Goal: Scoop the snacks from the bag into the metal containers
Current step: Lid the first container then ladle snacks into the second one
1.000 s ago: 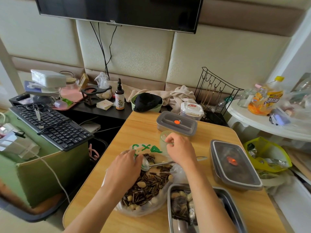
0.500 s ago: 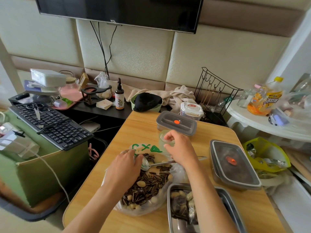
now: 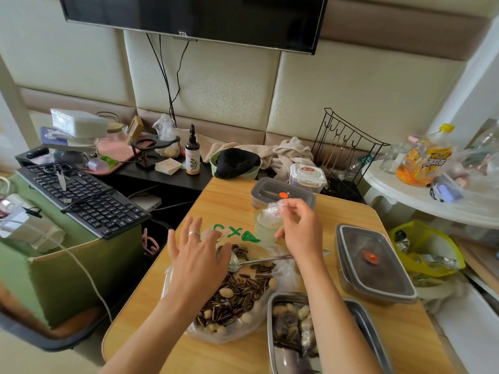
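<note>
The left hand (image 3: 197, 261) is held just above the bag (image 3: 216, 333). Its fingers (image 3: 192, 225) are spread wide, and nothing is held in them. The right hand (image 3: 302, 233) is held up past the far side of the bag. A bit of crinkly clear plastic (image 3: 270, 211) is pinched between its fingers (image 3: 287, 205). It looks like the bag's edge, but that cannot be told for sure. The snacks (image 3: 237, 292), striped seeds and peanuts, are piled in the bag right under the left fingers. The spoon (image 3: 233, 261) is lying in the bag and is not held. Its round end is just beside the left fingertips, and its handle runs under the right hand. The open metal container (image 3: 286, 361) is close by the right wrist, right beside the bag, and some snacks are already in it. A small lidded container (image 3: 272, 190) is seen just past the right fingers, and a big lidded container (image 3: 378, 271) is off to their right. The step now seems to be opening the bag wide. To do it well, the edge should be pulled up gently, so that no seeds are tipped onto the counter (image 3: 229, 201). Then the spoon should be picked up by its handle, filled only part way, and carried low to the open container.
</note>
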Action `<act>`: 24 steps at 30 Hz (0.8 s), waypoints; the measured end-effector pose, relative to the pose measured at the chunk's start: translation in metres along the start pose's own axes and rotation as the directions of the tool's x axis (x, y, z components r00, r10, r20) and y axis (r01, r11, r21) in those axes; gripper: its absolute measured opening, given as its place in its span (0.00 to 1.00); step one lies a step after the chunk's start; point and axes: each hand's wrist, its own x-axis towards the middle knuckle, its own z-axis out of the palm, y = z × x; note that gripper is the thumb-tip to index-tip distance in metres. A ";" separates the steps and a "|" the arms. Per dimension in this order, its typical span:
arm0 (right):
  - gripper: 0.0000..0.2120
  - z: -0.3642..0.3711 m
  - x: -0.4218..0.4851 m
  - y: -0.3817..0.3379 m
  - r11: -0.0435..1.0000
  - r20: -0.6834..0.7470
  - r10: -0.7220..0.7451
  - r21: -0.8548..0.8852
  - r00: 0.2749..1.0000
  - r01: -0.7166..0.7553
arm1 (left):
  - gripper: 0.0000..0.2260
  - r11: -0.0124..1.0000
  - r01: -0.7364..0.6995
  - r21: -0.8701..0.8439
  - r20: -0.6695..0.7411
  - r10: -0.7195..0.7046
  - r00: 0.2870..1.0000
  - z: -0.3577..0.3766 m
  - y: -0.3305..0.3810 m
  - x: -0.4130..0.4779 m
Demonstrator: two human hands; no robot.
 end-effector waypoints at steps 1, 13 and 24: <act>0.06 0.000 -0.002 -0.002 1.000 -0.009 -0.004 0.021 1.000 0.004 | 0.18 0.999 -0.026 -0.035 -0.047 0.024 0.999 -0.001 0.001 0.000; 0.08 0.005 -0.039 -0.010 0.955 0.304 0.012 0.278 0.952 -0.101 | 0.20 0.523 0.092 -0.847 0.168 0.098 0.981 -0.007 0.030 -0.010; 0.09 -0.002 -0.037 0.000 0.958 0.442 0.061 0.225 0.895 -0.177 | 0.09 0.322 0.301 -0.898 0.250 -0.191 0.949 -0.009 0.032 -0.008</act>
